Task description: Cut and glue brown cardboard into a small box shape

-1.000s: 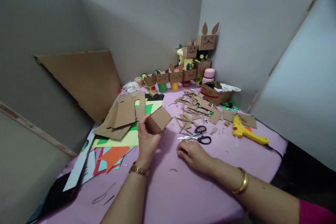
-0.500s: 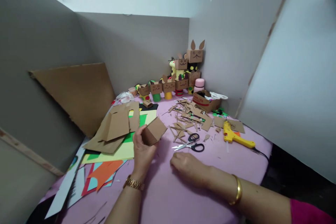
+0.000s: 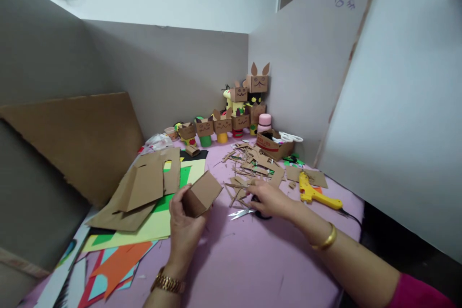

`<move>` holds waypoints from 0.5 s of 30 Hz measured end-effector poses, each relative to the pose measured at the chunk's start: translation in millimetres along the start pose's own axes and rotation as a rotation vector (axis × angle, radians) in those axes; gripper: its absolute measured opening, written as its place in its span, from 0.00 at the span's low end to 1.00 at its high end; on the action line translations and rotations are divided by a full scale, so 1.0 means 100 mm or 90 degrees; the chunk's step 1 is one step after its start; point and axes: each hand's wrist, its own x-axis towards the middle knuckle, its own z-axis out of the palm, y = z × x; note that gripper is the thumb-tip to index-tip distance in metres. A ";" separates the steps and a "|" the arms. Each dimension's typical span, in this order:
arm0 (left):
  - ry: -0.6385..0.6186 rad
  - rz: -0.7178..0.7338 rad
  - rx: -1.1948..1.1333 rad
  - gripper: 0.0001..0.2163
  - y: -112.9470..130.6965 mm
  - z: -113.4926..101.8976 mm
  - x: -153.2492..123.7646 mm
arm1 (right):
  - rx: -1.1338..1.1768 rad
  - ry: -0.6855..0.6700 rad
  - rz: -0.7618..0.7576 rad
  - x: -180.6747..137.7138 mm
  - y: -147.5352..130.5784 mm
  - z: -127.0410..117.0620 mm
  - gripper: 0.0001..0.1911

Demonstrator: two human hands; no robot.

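Note:
My left hand point(image 3: 184, 228) is closed round a small folded brown cardboard box point(image 3: 202, 194), holding it just above the pink table point(image 3: 252, 260). My right hand point(image 3: 272, 199) lies over the black handles of the scissors point(image 3: 241, 212), whose blades point left on the table; the fingers curl down onto the handles. A pile of brown cardboard scraps point(image 3: 252, 166) sits just beyond the right hand.
A yellow glue gun point(image 3: 314, 194) lies to the right. Cardboard animal figures point(image 3: 231, 115) and a small open box point(image 3: 273, 143) stand at the back. Brown cardboard pieces point(image 3: 144, 187) and coloured paper sheets point(image 3: 119, 250) cover the left. Grey partition walls point(image 3: 173, 72) enclose the table.
My right hand moved forward from the bare table onto the scissors' handles. The left hand kept the cardboard box. The camera tilted up and shifted.

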 end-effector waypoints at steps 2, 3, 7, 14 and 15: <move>-0.020 -0.010 -0.004 0.32 0.00 0.00 0.00 | -0.002 -0.001 0.001 -0.07 -0.06 0.07 0.16; -0.026 -0.014 -0.006 0.32 0.00 0.01 -0.01 | -0.005 0.005 0.008 -0.07 -0.08 0.09 0.18; -0.023 -0.029 -0.005 0.32 0.01 -0.01 -0.01 | -0.022 0.021 0.032 0.11 -0.15 0.18 0.21; -0.040 -0.039 -0.007 0.32 0.01 0.00 -0.01 | -0.026 -0.045 0.012 0.49 -0.06 0.22 0.15; -0.044 -0.037 -0.005 0.32 0.01 0.00 -0.01 | -0.024 -0.048 0.017 0.53 -0.02 0.21 0.15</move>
